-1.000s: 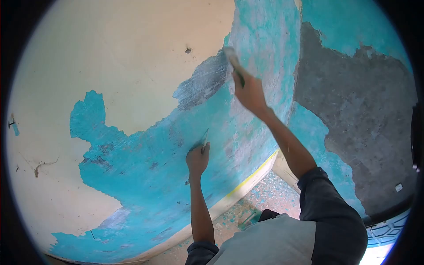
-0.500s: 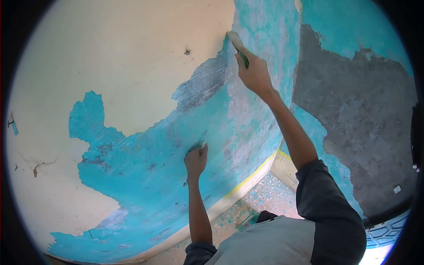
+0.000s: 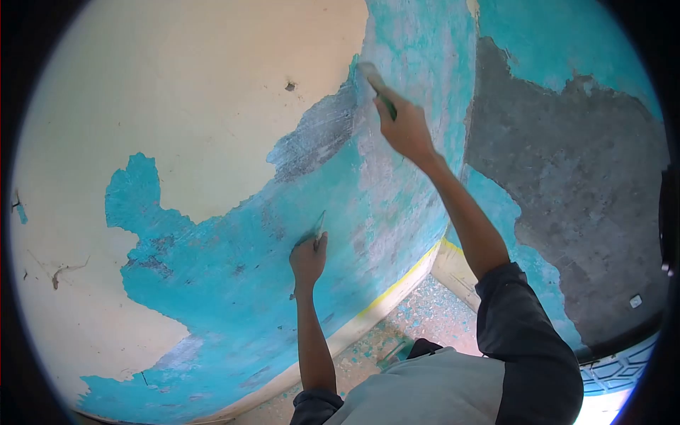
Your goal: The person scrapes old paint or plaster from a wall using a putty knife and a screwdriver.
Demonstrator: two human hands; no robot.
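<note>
The right hand point(image 3: 406, 129) is wrapped around a scraper point(image 3: 373, 78), its blurred blade beside the cream paint's point(image 3: 212, 85) ragged right edge, high on the wall point(image 3: 234, 297). Scraping seems in hand; the stroke likely calls for a flat blade. The left hand point(image 3: 308, 262) clasps a thin tool point(image 3: 321, 224) lower down. Flakes point(image 3: 423, 301) litter the floor point(image 3: 457, 322); a hole point(image 3: 290, 86) pits the cream paint.

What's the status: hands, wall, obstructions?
Right hand gripping scraper beside cream paint. Left hand holding thin tool. Wall partly cream, partly turquoise. Nothing visibly blocking scraper.
</note>
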